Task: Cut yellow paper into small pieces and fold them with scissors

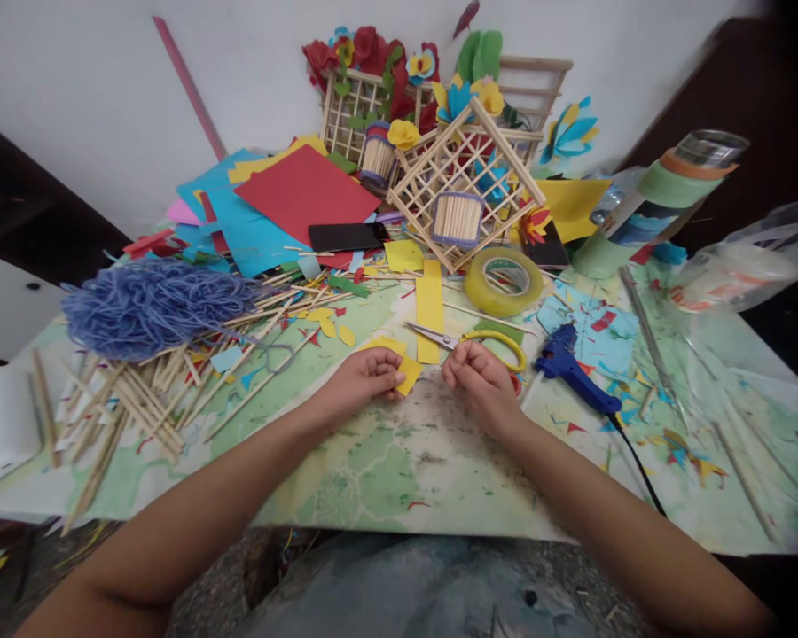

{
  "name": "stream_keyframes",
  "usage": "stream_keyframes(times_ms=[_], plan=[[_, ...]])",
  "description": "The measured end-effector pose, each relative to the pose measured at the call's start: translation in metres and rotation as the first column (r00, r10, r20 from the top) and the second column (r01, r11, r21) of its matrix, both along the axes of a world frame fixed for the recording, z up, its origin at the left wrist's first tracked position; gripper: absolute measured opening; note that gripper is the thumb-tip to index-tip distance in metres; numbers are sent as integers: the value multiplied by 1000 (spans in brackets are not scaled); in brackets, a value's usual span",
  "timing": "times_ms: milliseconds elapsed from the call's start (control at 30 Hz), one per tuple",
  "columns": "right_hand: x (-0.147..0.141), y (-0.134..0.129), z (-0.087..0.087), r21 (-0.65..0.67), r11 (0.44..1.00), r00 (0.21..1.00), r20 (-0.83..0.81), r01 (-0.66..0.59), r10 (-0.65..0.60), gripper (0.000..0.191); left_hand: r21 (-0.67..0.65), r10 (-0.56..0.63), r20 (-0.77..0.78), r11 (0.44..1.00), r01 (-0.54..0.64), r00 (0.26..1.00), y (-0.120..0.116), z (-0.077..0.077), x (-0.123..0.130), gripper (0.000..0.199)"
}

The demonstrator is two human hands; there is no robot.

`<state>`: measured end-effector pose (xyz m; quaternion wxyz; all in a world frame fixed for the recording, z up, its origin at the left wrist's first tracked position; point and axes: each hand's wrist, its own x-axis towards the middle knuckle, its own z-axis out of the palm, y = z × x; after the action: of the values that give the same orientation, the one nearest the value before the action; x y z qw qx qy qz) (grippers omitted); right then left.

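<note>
Pinching yellow paper (pixel 410 376) mid-frame, my left grip (pixel 367 381) likely steadies it; I can't tell whether my right grip (pixel 480 385) holds anything.

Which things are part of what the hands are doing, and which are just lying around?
Likely part of it:
- yellow paper, in the left hand
- scissors, by the right hand
- yellow strip, close by

Seemingly just lying around:
- yarn
- phone
- tape
- bottle

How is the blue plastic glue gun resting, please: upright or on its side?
On its side: the glue gun lies flat, profile facing up.
</note>
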<state>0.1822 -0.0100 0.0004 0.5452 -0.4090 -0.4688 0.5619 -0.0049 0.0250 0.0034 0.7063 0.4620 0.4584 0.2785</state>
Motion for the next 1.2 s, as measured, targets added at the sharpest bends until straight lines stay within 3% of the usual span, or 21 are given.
stream_keyframes(times_ms=[67, 200, 300, 433, 567, 700, 933, 1067, 1200], plan=[[1, 1, 1, -2, 999, 999, 40, -37, 37, 13, -19, 28, 32, 999, -28, 999, 2, -2, -1, 36], [4, 2, -2, 9, 997, 995, 69, -74, 73, 25, -37, 64, 65, 997, -62, 996, 3, -4, -2, 39], [5, 1, -4, 106, 991, 966, 253, -83, 54, 24, -5, 65, 94, 998, -65, 993, 2, -4, -3, 34], [5, -1, -5, 420, 898, 763, 621, -131, -180, 28, 106, 34, 132, 993, -48, 991, 1, -3, -3, 23], [4, -3, -6, 483, 850, 675, 701, -209, -232, 29, 241, 48, 115, 968, -75, 992, 1, 1, -3, 19], [2, -4, -7, 448, 858, 663, 726, -251, -185, 33, 387, -12, 48, 922, -8, 999, 2, 2, -4, 17], [2, -6, -5, 436, 856, 669, 727, -277, -154, 31, 497, -73, -112, 860, 119, 991, 2, -3, -7, 17], [2, -4, -6, 436, 861, 690, 708, -262, -149, 25, 434, -72, -84, 895, 102, 994, 2, -2, -6, 18], [5, -1, -6, 446, 884, 742, 638, -136, -207, 19, 317, 51, 11, 947, -52, 999, 3, -3, -5, 22]])
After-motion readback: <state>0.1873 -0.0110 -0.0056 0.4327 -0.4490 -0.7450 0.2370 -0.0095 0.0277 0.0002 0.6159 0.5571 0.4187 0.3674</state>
